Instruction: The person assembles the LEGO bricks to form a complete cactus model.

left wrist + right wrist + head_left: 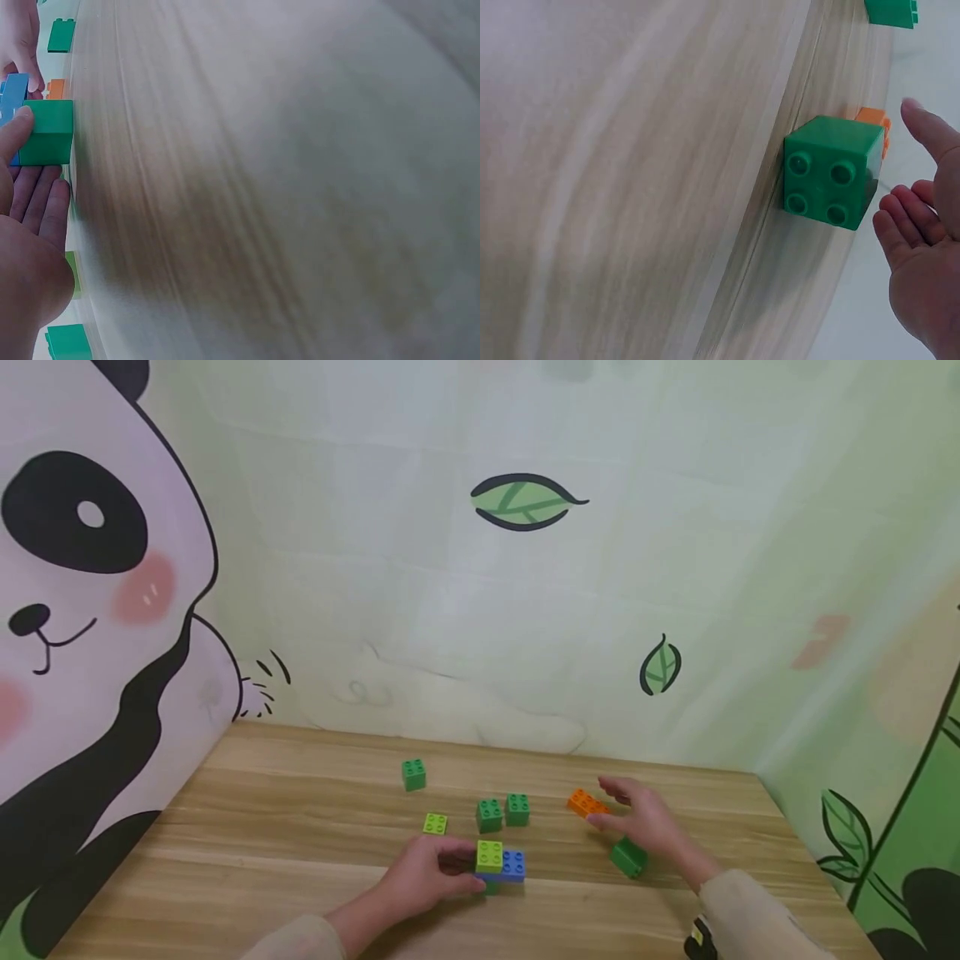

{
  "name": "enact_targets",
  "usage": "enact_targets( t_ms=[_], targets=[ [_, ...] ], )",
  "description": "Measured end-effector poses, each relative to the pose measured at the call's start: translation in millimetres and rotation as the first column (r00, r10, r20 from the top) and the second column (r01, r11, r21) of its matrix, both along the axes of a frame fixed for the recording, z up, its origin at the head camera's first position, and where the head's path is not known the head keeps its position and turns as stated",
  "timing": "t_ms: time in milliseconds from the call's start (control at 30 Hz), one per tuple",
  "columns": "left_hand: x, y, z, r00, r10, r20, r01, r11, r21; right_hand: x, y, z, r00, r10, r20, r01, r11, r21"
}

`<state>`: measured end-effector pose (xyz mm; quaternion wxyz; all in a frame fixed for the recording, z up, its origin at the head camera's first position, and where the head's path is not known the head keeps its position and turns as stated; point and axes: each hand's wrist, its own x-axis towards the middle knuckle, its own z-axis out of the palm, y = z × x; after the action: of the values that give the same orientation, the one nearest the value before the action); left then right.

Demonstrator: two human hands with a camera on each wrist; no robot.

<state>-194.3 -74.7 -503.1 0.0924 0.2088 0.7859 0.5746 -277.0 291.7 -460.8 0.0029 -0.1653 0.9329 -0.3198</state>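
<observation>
My left hand holds a small stack between thumb and fingers: a lime block on top, a blue block under it and a green block at the bottom. Over the orange block, my right hand is spread, thumb and fingers apart, with nothing gripped; whether the thumb touches the block cannot be told. A green block lies on its side just below that hand, its studs facing the camera in the right wrist view.
Two green blocks stand side by side beyond the stack. Farther left are a lime block and another green block. A printed cloth hangs behind the wooden table.
</observation>
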Motion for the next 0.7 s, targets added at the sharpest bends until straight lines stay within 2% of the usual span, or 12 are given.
enact_targets(
  t_ms=[333,700],
  targets=[
    [-0.8,-1.7,0.3,1.0,-0.005,0.013,0.005,1.0,-0.009,-10.7,0.4,-6.5,0.999,0.009,0.051,-0.011,0.999,0.038],
    [-0.2,-1.8,-0.6,1.0,-0.005,0.018,0.005,1.0,0.012,-12.7,-2.6,-9.5,0.998,0.014,0.063,-0.018,0.998,0.058]
  ],
)
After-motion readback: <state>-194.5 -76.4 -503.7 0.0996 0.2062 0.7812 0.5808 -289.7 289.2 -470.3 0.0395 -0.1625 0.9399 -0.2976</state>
